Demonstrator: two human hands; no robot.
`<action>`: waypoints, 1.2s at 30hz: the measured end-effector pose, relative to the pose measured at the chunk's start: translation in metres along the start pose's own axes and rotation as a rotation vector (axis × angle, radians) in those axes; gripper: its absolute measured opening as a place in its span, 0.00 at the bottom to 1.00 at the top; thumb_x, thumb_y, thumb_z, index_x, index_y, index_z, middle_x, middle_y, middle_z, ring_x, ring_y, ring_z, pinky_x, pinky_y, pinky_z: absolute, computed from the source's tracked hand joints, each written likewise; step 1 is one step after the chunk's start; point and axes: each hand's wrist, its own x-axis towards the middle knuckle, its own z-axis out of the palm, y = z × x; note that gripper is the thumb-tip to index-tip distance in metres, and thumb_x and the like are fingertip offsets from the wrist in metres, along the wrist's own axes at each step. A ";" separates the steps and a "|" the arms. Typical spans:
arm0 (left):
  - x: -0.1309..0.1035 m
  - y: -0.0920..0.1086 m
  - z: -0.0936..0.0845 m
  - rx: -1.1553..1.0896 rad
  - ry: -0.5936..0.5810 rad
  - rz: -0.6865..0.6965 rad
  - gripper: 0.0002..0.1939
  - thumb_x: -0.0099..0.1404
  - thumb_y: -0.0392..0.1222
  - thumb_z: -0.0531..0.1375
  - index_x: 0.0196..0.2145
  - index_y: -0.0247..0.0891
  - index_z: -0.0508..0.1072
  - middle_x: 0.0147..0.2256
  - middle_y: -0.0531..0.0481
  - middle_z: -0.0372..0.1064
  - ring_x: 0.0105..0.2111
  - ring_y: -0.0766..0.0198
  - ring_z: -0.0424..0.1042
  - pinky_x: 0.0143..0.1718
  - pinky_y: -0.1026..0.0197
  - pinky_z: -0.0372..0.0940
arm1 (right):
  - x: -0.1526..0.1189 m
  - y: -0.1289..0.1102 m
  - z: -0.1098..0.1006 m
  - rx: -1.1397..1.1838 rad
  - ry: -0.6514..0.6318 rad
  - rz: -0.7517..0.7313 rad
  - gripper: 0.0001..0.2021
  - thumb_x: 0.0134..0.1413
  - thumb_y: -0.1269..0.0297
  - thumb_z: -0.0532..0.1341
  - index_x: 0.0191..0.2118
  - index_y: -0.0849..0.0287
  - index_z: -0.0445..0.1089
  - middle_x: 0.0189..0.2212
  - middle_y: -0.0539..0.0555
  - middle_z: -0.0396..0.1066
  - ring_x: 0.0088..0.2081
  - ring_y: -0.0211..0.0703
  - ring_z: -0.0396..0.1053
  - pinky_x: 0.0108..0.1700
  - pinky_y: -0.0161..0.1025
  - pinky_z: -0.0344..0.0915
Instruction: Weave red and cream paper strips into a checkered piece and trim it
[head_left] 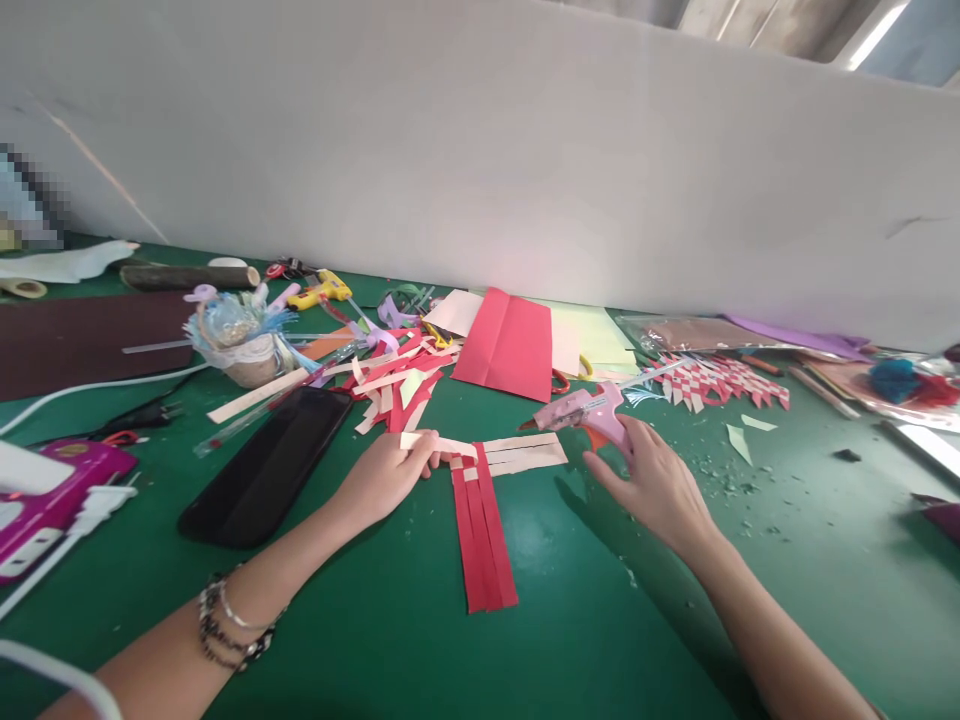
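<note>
My left hand (pixel 396 473) is closed in a pinch on the end of a cream paper strip (pixel 442 445), which lies across the top of a red paper piece. That red piece (pixel 484 545) is cut into long strips and interlaced at its top with a slit cream paper piece (pixel 529 453) extending to the right. My right hand (pixel 664 480) is at the handle of a pink glue gun (pixel 581 408), fingers around it and thumb apart. The gun's nozzle points left, just above the cream piece. My palm hides part of the handle.
A black phone (pixel 266 470) lies left of the papers. Behind are a pile of paper scraps (pixel 401 375), a red sheet (pixel 506 345) and a yellow glue gun (pixel 321 290). A woven red-and-white piece (pixel 720 382) lies right, with glue crumbs nearby. A magenta device (pixel 67 500) with white cables stands left.
</note>
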 end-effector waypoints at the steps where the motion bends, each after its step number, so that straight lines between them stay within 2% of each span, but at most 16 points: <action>1: 0.000 0.001 0.000 0.003 0.006 0.001 0.23 0.64 0.53 0.41 0.20 0.39 0.63 0.21 0.53 0.65 0.23 0.63 0.65 0.26 0.63 0.56 | -0.001 -0.005 0.000 -0.019 0.013 -0.003 0.24 0.51 0.46 0.53 0.47 0.61 0.59 0.38 0.59 0.68 0.30 0.45 0.67 0.24 0.36 0.58; 6: -0.001 0.006 -0.001 -0.002 0.015 0.010 0.22 0.64 0.51 0.41 0.19 0.39 0.60 0.21 0.53 0.63 0.23 0.64 0.63 0.26 0.63 0.55 | -0.004 -0.018 0.004 -0.083 0.060 -0.052 0.23 0.53 0.45 0.51 0.46 0.59 0.60 0.38 0.59 0.69 0.30 0.46 0.69 0.21 0.34 0.54; 12: 0.000 0.003 0.000 -0.019 0.001 0.017 0.20 0.65 0.48 0.41 0.19 0.39 0.59 0.21 0.54 0.62 0.23 0.64 0.62 0.25 0.63 0.54 | -0.006 -0.027 0.012 -0.120 -0.002 -0.149 0.21 0.55 0.47 0.50 0.45 0.59 0.60 0.34 0.56 0.69 0.30 0.44 0.69 0.19 0.33 0.51; 18: 0.000 0.001 0.000 0.001 -0.006 0.037 0.20 0.65 0.48 0.40 0.20 0.39 0.59 0.21 0.54 0.61 0.22 0.65 0.60 0.24 0.64 0.53 | -0.007 -0.031 0.016 -0.130 -0.010 -0.189 0.19 0.58 0.50 0.47 0.45 0.60 0.60 0.34 0.56 0.68 0.29 0.43 0.68 0.18 0.32 0.49; 26: 0.001 0.002 0.001 0.016 0.005 0.026 0.20 0.65 0.47 0.40 0.19 0.39 0.58 0.21 0.53 0.62 0.23 0.64 0.62 0.25 0.64 0.54 | -0.007 -0.033 0.012 -0.148 -0.021 -0.195 0.15 0.60 0.55 0.47 0.44 0.59 0.59 0.32 0.55 0.68 0.29 0.43 0.68 0.19 0.32 0.49; 36: 0.001 -0.001 0.001 0.031 0.007 0.031 0.21 0.65 0.49 0.40 0.19 0.39 0.59 0.21 0.53 0.63 0.22 0.63 0.63 0.24 0.63 0.55 | -0.009 -0.024 0.009 -0.180 -0.041 -0.156 0.12 0.60 0.58 0.46 0.44 0.58 0.59 0.35 0.56 0.68 0.30 0.43 0.69 0.18 0.32 0.47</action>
